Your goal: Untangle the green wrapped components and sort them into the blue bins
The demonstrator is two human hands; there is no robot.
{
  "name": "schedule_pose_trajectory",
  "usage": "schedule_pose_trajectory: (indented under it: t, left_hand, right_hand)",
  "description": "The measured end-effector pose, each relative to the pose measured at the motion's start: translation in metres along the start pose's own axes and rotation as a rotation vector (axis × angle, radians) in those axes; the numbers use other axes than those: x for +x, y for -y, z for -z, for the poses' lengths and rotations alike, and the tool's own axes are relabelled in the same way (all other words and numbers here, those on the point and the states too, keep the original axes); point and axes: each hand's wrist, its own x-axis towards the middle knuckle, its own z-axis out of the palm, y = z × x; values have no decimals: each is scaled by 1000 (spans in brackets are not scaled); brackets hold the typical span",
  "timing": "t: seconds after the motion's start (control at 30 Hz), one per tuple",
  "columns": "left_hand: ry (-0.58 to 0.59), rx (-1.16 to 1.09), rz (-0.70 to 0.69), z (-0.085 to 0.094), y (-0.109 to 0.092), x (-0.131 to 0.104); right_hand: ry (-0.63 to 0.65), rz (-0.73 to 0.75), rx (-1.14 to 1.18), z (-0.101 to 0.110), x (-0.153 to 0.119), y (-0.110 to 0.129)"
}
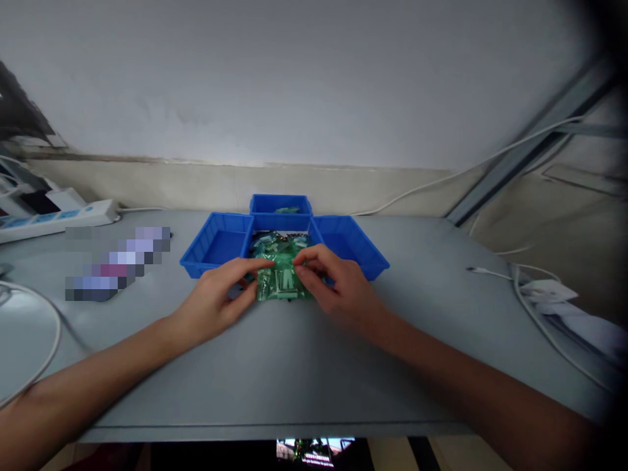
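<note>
A clear green plastic bag (284,282) with small pale pieces showing through it is held upright near the middle of the table. My left hand (220,293) is closed on its left edge between thumb and fingers. At the upper right of the bag, my right hand (341,282) pinches it, fingers bent. Behind it a blue bin, mostly hidden, holds several more green packets (277,241). Blue bins stand to the left (223,245) and right (341,239), and a smaller blue bin (280,204) at the back has a few green pieces in it.
A pixelated item (118,265) lies on the grey table (265,379) at left, near a white power strip (63,219). White cables run along both sides. Crumpled white items (549,291) lie at right. A lit screen (314,451) shows below the front edge.
</note>
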Motion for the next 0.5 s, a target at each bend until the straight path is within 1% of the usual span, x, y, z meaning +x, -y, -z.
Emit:
schedule_pose_trajectory:
  t: [0.17,0.33,0.5]
  left_hand:
    - [1,31,-6,1,3,2]
    - [42,30,8,1,1,3]
    - [132,32,21,1,-1,1]
  right_hand:
    - [49,55,-30,1,0,-3]
    - [61,71,-52,2,0,-1]
    - [114,-11,-86,3,0,0]
